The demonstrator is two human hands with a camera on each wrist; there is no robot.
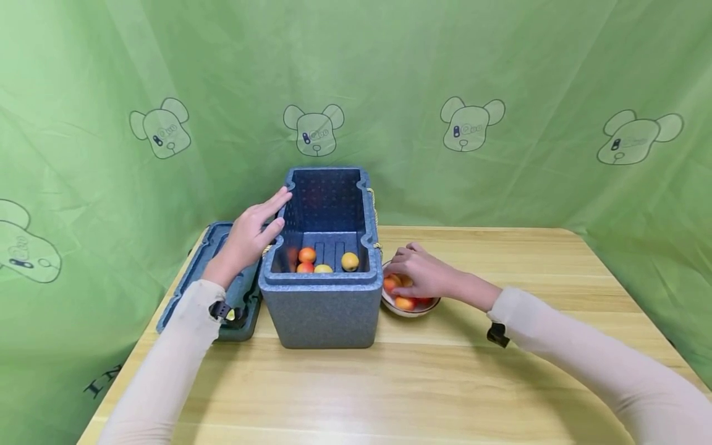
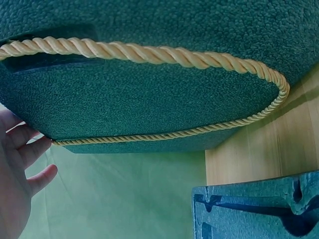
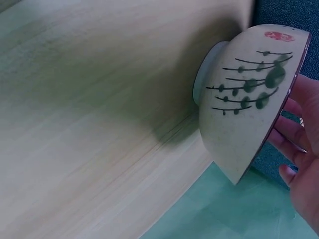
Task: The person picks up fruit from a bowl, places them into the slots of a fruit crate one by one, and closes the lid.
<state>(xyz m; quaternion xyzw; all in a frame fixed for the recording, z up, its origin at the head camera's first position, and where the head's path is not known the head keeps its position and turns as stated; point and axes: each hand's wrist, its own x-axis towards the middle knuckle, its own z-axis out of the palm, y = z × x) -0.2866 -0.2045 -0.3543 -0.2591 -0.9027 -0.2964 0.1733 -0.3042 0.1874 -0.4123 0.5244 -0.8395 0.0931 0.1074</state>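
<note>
A tall dark blue-grey foam box (image 1: 328,315) stands uncovered on the table, with several small round fruits, an orange one (image 1: 307,254) and a yellow one (image 1: 350,261) among them, on its floor. My left hand (image 1: 253,232) touches the box's left rim, fingers straight. Close against the box's right side is a white bowl (image 3: 244,99) with painted green leaves and a dark rim. Into it reaches my right hand (image 1: 419,272), fingers bent over the small red-orange fruits (image 1: 405,303). Fingers and bowl wall hide whether a fruit is gripped.
The box's lid (image 1: 208,266) lies upside down to the left of the box. A twisted yellow rope handle (image 2: 149,52) hangs on the box's side. Behind the wooden table (image 1: 500,371) hangs a green curtain (image 1: 389,62) printed with bear heads.
</note>
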